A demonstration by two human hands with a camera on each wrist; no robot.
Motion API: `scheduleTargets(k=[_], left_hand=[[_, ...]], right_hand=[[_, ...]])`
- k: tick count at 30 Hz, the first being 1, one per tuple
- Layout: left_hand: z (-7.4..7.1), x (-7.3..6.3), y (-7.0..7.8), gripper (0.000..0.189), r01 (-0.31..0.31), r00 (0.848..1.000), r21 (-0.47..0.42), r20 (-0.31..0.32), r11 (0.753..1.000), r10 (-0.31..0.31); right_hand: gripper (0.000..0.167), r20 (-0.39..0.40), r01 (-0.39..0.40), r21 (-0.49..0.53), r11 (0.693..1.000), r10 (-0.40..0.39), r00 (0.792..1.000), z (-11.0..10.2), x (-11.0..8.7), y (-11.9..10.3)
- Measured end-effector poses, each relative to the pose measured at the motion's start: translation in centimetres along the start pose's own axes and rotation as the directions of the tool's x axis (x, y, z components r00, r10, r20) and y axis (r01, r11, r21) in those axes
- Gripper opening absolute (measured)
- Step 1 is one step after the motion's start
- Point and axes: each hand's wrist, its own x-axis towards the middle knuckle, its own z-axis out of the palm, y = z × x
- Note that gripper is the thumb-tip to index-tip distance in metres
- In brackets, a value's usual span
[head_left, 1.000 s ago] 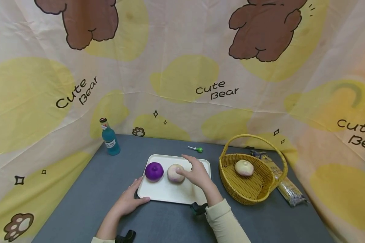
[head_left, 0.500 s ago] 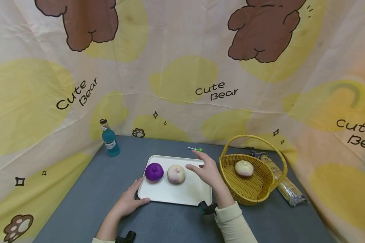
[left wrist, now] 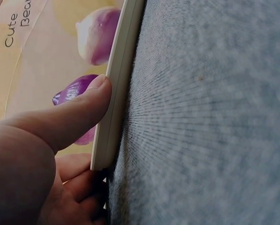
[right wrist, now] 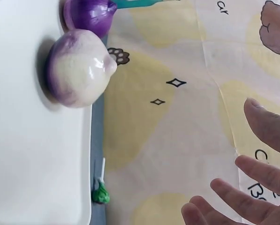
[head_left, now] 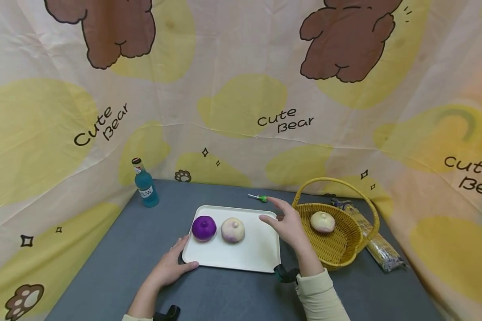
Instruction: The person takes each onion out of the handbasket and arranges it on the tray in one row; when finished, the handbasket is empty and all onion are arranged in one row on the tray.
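My left hand (head_left: 170, 264) holds the near left corner of a white tray (head_left: 261, 249), thumb on the front edge and fingers along the left side. On the tray sit a purple onion (head_left: 203, 228) and, to its right and apart from it, a round white-and-purple vegetable (head_left: 233, 230) like a turnip or onion. In the head view, my right hand (head_left: 288, 224) hovers over the tray's right end, fingers spread and holding nothing. A similar pale vegetable (head_left: 322, 222) lies inside the yellow wicker basket (head_left: 329, 261) to the right.
Behind the tray lies a green lollipop (head_left: 262, 198) with a white stick. A blue bottle (head_left: 146, 187) stands at the back left. To the basket's right is a long clear-and-yellow packet (head_left: 385, 254). A printed cloth (head_left: 233, 102) hangs behind the grey table (head_left: 225, 294).
My right hand has moved right, away from the white-and-purple vegetable on the tray, towards the basket. The left hand stays at the tray's corner.
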Motion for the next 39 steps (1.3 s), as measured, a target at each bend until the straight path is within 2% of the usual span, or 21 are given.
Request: scheduleTargets(k=[9, 25, 30, 39], left_hand=[[-0.1, 0.0, 0.3, 0.102, -0.003, 1.000, -0.001, 0.003, 1.000, 0.003], [0.0, 0.0, -0.2, 0.102, -0.015, 1.000, -0.003, 0.000, 1.000, 0.015], [0.0, 0.0, -0.2, 0.103, -0.014, 1.000, 0.000, 0.000, 1.000, 0.014], [0.0, 0.1, -0.1, 0.103, -0.014, 1.000, -0.003, 0.004, 1.000, 0.014]], right_hand=[[0.065, -0.017, -0.040, -0.023, 0.999, 0.040, 0.999, -2.4, -0.4, 1.0], [0.070, -0.040, -0.144, -0.039, 0.989, 0.142, 0.989, -5.7, -0.9, 3.7], [0.072, -0.059, -0.188, -0.063, 0.980, 0.185, 0.981, -6.8, -0.9, 4.9], [0.075, -0.065, -0.259, -0.044, 0.965, 0.256, 0.965, -8.6, -1.3, 6.8]])
